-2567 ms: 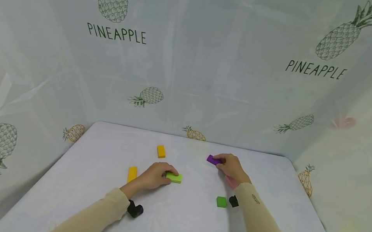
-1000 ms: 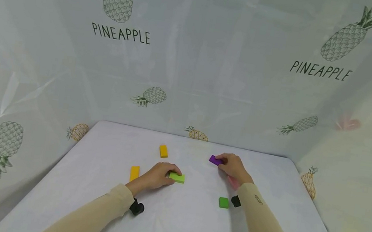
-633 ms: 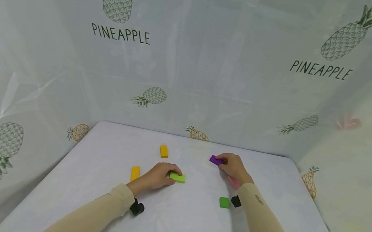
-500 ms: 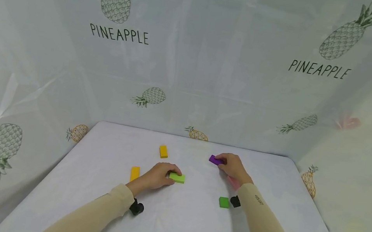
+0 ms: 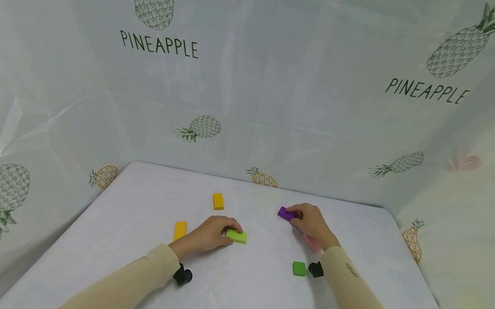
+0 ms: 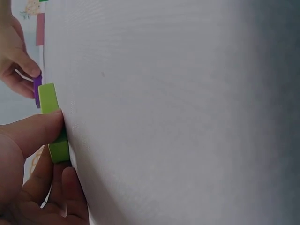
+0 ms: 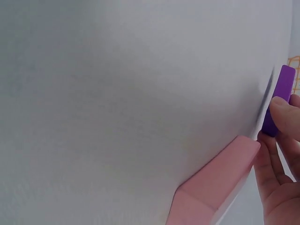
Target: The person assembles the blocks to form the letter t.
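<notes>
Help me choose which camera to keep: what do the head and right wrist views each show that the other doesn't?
Only head: the left hand, lime block, green block and both yellow blocks.
Only right wrist: the palm-side end of the purple block.
Both: the right hand, the rest of the purple block, the table and part of the pink block.

With our left hand (image 6: 35,185) we are pinching a green block (image 6: 48,98). Our right hand (image 6: 18,56) holds a purple block (image 6: 37,93).

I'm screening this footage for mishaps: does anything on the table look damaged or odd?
Nothing stands out: the left hand pinches the lime block, the right hand the purple block, and no damage or spill shows.
</notes>
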Action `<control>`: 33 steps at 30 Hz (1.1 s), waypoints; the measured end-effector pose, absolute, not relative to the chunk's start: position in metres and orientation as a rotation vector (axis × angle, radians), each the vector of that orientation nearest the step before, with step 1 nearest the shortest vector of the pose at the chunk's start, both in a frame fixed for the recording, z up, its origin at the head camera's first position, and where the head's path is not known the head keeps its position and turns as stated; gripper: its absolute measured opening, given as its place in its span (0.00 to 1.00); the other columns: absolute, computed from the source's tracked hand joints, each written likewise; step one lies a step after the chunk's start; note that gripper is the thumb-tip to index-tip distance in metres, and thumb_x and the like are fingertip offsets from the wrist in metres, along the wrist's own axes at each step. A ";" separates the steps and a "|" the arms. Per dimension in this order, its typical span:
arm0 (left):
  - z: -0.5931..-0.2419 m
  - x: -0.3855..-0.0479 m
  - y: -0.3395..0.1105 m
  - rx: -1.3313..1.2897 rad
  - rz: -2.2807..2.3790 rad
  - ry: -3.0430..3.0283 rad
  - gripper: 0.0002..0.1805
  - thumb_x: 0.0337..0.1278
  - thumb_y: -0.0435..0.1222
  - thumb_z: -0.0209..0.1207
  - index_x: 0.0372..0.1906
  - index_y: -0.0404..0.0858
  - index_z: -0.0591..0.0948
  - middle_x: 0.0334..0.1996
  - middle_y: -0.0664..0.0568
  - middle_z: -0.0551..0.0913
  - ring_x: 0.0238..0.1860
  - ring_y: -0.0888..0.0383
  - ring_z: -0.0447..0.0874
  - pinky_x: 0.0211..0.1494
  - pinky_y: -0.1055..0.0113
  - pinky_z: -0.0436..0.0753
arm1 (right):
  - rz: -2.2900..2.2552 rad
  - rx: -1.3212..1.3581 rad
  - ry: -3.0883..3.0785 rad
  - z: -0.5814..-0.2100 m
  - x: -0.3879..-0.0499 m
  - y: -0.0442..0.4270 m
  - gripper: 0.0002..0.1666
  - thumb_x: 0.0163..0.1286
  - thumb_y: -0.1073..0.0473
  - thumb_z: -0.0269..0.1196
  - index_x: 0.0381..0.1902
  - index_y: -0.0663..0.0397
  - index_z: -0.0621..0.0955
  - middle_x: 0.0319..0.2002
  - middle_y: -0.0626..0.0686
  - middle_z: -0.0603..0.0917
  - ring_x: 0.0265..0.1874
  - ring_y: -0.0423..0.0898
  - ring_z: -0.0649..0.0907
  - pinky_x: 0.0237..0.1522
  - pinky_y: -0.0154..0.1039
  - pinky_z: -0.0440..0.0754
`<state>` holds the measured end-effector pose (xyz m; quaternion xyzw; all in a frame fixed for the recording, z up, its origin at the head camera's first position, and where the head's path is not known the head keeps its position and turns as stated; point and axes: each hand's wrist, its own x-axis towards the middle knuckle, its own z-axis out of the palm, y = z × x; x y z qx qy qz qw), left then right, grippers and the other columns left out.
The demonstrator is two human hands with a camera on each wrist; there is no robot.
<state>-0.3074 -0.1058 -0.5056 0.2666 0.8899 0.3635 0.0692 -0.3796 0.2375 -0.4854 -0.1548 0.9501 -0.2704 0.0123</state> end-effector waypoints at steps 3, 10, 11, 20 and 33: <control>-0.505 -0.308 -0.106 0.808 1.095 2.675 0.17 0.67 0.29 0.69 0.57 0.47 0.86 0.57 0.57 0.87 0.60 0.55 0.81 0.69 0.52 0.79 | -0.849 -0.498 2.963 -0.487 -0.381 0.240 0.22 0.72 0.67 0.69 0.62 0.53 0.87 0.58 0.63 0.85 0.53 0.56 0.81 0.63 0.59 0.80; -0.502 -0.307 -0.105 0.807 1.096 2.670 0.17 0.67 0.30 0.69 0.56 0.48 0.86 0.56 0.57 0.87 0.58 0.56 0.81 0.68 0.53 0.80 | -0.859 -0.567 2.973 -0.482 -0.372 0.238 0.21 0.72 0.68 0.69 0.61 0.54 0.87 0.59 0.63 0.85 0.55 0.57 0.83 0.63 0.59 0.81; -0.502 -0.307 -0.105 0.808 1.095 2.672 0.17 0.67 0.30 0.69 0.56 0.48 0.86 0.56 0.57 0.87 0.58 0.56 0.81 0.68 0.53 0.80 | -0.866 -0.565 2.971 -0.483 -0.371 0.238 0.21 0.71 0.68 0.69 0.61 0.54 0.87 0.59 0.63 0.85 0.55 0.57 0.83 0.63 0.58 0.81; -0.504 -0.306 -0.106 0.816 1.081 2.690 0.17 0.67 0.30 0.69 0.57 0.47 0.86 0.56 0.56 0.87 0.57 0.56 0.81 0.66 0.54 0.81 | -0.919 -0.551 2.945 -0.483 -0.359 0.232 0.21 0.70 0.68 0.71 0.59 0.51 0.89 0.56 0.60 0.87 0.52 0.55 0.83 0.60 0.57 0.82; -0.505 -0.308 -0.106 0.813 1.094 2.678 0.17 0.67 0.30 0.69 0.56 0.48 0.86 0.55 0.58 0.87 0.56 0.57 0.81 0.67 0.55 0.81 | -0.911 -0.634 2.946 -0.481 -0.342 0.223 0.21 0.69 0.69 0.71 0.58 0.51 0.89 0.54 0.58 0.88 0.48 0.50 0.83 0.55 0.53 0.85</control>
